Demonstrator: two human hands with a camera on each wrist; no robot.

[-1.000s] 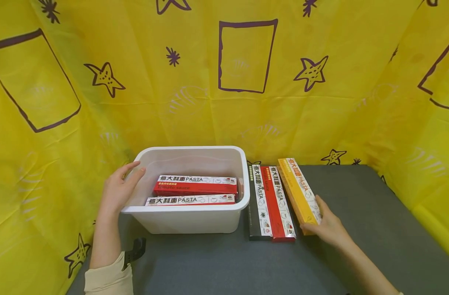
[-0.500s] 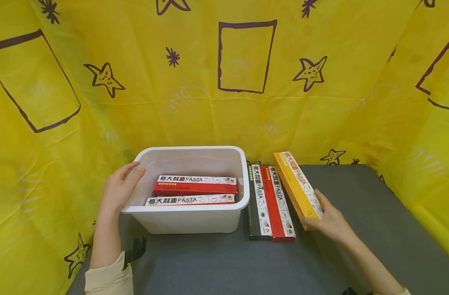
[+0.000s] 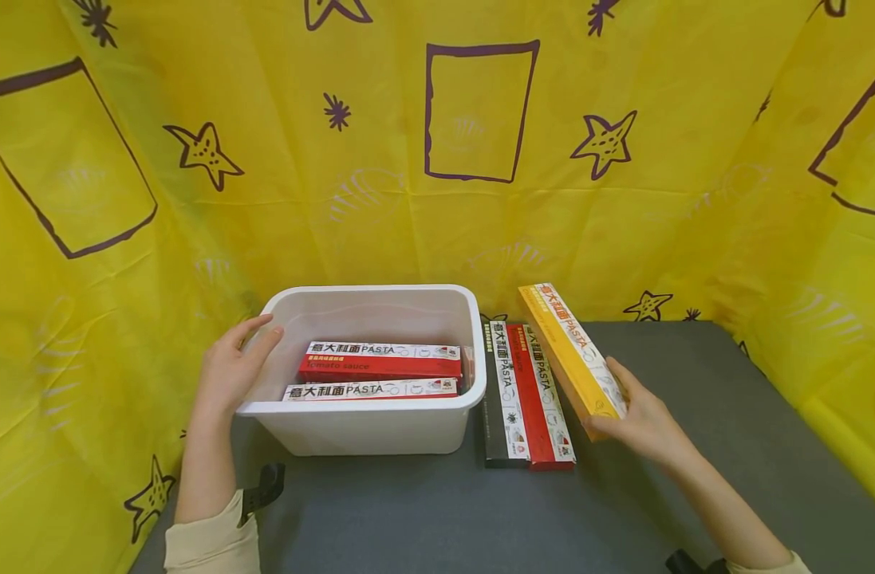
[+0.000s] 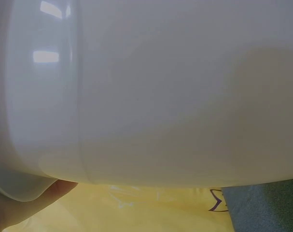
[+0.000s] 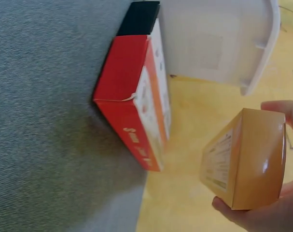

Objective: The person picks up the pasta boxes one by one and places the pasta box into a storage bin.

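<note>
My right hand (image 3: 641, 414) grips the near end of a yellow pasta box (image 3: 569, 351), thumb on one side and fingers on the other. The box is tilted, its far end raised; the right wrist view shows its orange end face (image 5: 259, 159) apart from the table. A black pasta box (image 3: 506, 399) and a red pasta box (image 3: 541, 399) lie side by side just left of it. At the left side of a white plastic bin (image 3: 365, 430), my left hand (image 3: 236, 363) holds the rim. Inside the bin are red-and-white pasta boxes (image 3: 383, 363); their lower parts are hidden.
Under everything is a dark grey tabletop (image 3: 423, 510). A yellow patterned cloth (image 3: 380, 231) hangs behind and on both sides, close to the bin's back. The bin's right wall stands right beside the black box.
My right hand has lifted the yellow pasta box off the table and carried it slightly left, its far end rising over the red box. My left hand and the bin have stayed put.
</note>
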